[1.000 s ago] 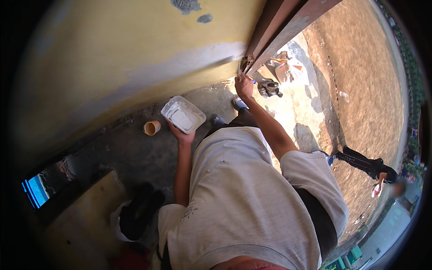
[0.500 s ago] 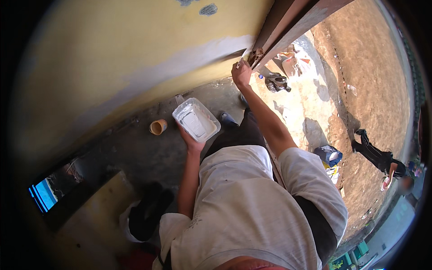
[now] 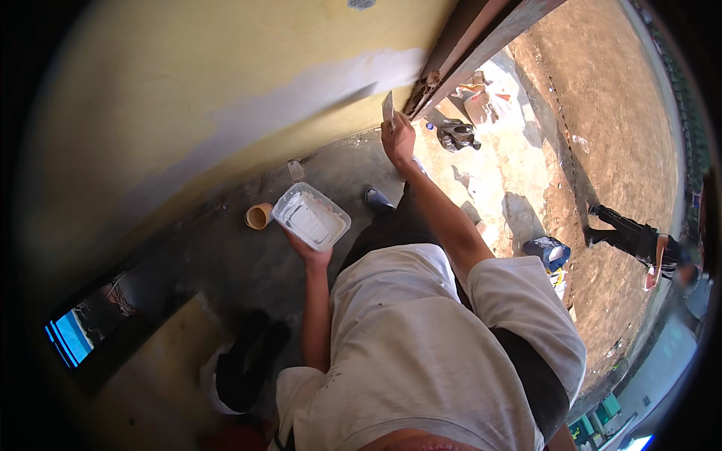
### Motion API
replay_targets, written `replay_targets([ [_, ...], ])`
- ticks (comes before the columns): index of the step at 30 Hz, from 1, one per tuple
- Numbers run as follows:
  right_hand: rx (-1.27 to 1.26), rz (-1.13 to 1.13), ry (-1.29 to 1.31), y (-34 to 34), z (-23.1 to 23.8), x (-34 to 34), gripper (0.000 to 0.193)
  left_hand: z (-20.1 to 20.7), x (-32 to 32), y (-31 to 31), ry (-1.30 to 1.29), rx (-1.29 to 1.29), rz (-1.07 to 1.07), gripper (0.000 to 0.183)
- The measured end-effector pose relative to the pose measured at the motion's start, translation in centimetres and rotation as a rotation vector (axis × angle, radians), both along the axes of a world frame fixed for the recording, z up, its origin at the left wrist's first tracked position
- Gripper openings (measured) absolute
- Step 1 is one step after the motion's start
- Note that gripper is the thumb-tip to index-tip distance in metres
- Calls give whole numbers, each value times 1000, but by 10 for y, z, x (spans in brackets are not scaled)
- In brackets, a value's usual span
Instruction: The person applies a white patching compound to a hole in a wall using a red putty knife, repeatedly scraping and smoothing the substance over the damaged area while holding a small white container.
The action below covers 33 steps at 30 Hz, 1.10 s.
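Note:
My left hand (image 3: 313,255) supports a clear plastic tub (image 3: 332,201) from below, its fingers hidden under it. White putty-like paste (image 3: 310,218) coats the inside of the tub. In my right hand (image 3: 399,144) is a putty knife (image 3: 388,107), its flat pale blade pointing up and away. The blade is near the yellow wall (image 3: 188,60), beside the foot of the brown door frame (image 3: 481,49); whether it touches cannot be told. A broad whitish patch (image 3: 282,101) runs along the wall.
An orange-brown cup (image 3: 259,217) is on the dark floor left of the tub. A small flat piece (image 3: 295,169) lies by the wall. Beyond the doorway are a black plastic bag (image 3: 457,135), a blue bag (image 3: 547,252) and, farther right, another person (image 3: 632,239) on bare ground.
My right hand has drawn back from the wall corner by the door frame, with the blade now more exposed. The tub in my left hand has shifted slightly left and nearer me.

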State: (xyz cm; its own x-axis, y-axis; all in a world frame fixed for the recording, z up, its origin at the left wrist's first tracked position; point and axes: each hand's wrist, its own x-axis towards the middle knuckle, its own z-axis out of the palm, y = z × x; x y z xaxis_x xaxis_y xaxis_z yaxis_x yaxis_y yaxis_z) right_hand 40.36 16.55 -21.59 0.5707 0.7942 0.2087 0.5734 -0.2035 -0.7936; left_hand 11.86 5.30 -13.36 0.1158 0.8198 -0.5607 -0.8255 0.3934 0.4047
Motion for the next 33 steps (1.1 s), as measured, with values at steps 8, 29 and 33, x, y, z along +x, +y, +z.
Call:
replay_targets([
  [8, 109, -156, -181, 29, 79, 45, 19, 18, 6, -9, -98, 46, -108, 58],
  [29, 65, -62, -128, 0, 79, 41, 15, 23, 6, -10, -39, 63, 78, 63],
  [33, 79, -77, -160, 31, 110, 44, 17, 7, -4, -14, -46, 138, 33, 72],
])
